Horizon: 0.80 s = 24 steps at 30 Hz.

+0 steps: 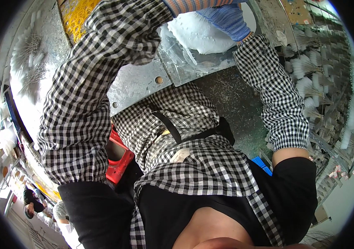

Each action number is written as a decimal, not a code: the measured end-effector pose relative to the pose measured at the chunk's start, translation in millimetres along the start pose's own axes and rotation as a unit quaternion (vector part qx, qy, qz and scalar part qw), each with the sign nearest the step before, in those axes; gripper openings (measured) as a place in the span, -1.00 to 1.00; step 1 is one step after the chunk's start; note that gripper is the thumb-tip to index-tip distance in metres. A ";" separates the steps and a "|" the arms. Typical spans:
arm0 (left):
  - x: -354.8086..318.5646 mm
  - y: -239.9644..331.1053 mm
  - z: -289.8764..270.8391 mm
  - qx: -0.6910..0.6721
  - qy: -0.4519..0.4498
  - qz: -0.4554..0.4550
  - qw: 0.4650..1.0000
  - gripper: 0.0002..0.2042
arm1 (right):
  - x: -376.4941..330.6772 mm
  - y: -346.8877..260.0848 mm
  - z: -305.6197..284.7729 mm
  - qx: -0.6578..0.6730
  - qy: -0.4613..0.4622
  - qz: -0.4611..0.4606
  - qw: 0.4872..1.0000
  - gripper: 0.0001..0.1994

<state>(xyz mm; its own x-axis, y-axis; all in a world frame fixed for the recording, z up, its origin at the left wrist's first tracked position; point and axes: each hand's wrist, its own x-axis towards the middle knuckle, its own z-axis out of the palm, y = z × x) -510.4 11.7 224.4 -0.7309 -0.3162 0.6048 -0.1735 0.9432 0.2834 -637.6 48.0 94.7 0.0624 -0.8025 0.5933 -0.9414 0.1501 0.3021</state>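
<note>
At the top edge, my left hand shows only as a striped orange and grey knit glove (195, 5), reaching across to the right. My right hand (229, 21) wears a blue knit glove and lies over a mound of thick white paste (195, 35). The two gloves meet or overlap near the upper edge. Their fingers are mostly cut off or hidden, so I cannot make out what they hold. Smears of the paste cover the metal worktop (212, 62) in front of me. Black-and-white checked sleeves cover both my forearms.
Yellow rubber bands (79, 18) lie at the upper left. Wispy bristle bundles (29, 52) rest on the left, and many more bristle pieces (310, 68) line the right. A red plastic stool (119, 157) stands beside me. Another person (31, 203) is far off at the lower left.
</note>
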 end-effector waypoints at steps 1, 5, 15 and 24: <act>1.0 0.8 0.2 -0.002 0.000 0.004 1.000 -0.74 | 3.8 24.3 13.1 0.033 0.153 -0.341 0.927 -0.56; 1.5 1.5 3.2 -0.014 0.018 0.014 1.000 -0.75 | -21.2 0.3 51.3 0.254 0.097 -0.244 0.931 -0.51; 13.6 6.8 13.3 -0.033 0.011 0.011 0.999 -0.75 | -40.5 -19.4 105.9 0.093 0.219 0.043 0.970 -0.53; 4.1 10.7 8.0 -0.032 -0.003 0.029 0.999 -0.73 | -22.1 -10.1 26.1 -0.007 0.217 -0.068 0.974 -0.66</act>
<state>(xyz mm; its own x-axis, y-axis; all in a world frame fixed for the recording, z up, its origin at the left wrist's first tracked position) -520.5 21.3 224.0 -0.7423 -0.2613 0.6171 -0.0883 0.9510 0.2964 -638.0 49.2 59.0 0.3235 -0.4971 0.8051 -0.9099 0.0702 0.4089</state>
